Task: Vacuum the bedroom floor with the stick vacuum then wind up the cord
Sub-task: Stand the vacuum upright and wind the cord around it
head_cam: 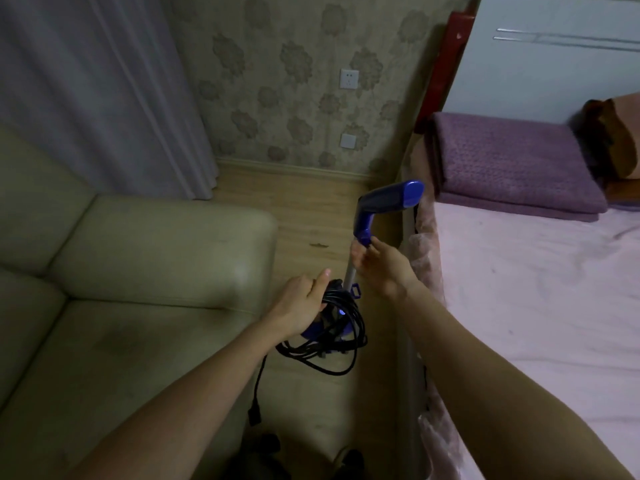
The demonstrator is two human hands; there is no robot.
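A blue stick vacuum stands upright between the sofa and the bed, its handle (391,197) at the top and a grey tube (349,271) below it. My right hand (379,266) grips the tube just under the handle. A black cord (332,344) hangs in several loops around the vacuum's lower body. My left hand (303,303) is closed on the top of those loops. The cord's plug (254,412) dangles free below my left forearm.
A beige sofa (131,271) fills the left. A bed with a pink sheet (536,306) and a folded purple blanket (512,168) lies on the right. A narrow strip of wood floor (311,216) runs to the wall, which holds a socket (349,79). A curtain (104,81) hangs at the back left.
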